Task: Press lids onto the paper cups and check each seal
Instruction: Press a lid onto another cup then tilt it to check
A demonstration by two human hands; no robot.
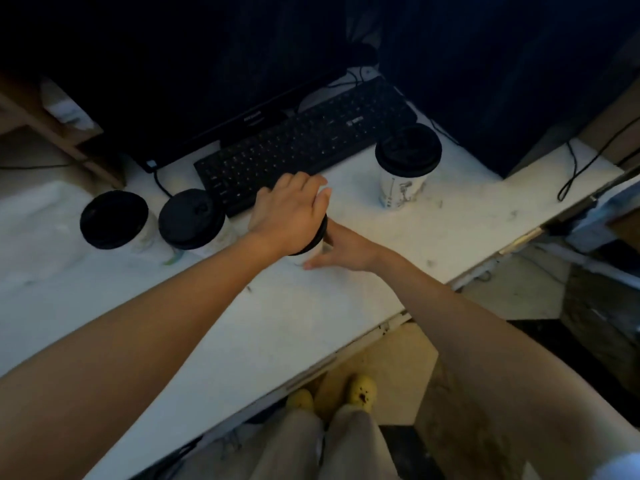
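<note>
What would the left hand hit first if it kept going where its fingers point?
Likely the black keyboard: the left hand, flat on a lid, points at its near edge, though at lid height it might pass above.

Upright white cups w/ black lids (408,152): far-left cup (114,220), 2nd cup (192,220) beside, mid cup (310,253), right cup (401,188).

A keyboard (304,147) lies on the table (277,306), just in front of a monitor (173,81). At the keyboard's left end two lidded cups stand side by side, the outer cup (116,220) and the inner cup (192,220). A third cup (408,161) stands at its right end. Before the keyboard's middle stands the near cup (311,252), with the left hand (289,213) flat on its lid (321,233) and the right hand (341,249) round its right side.
</note>
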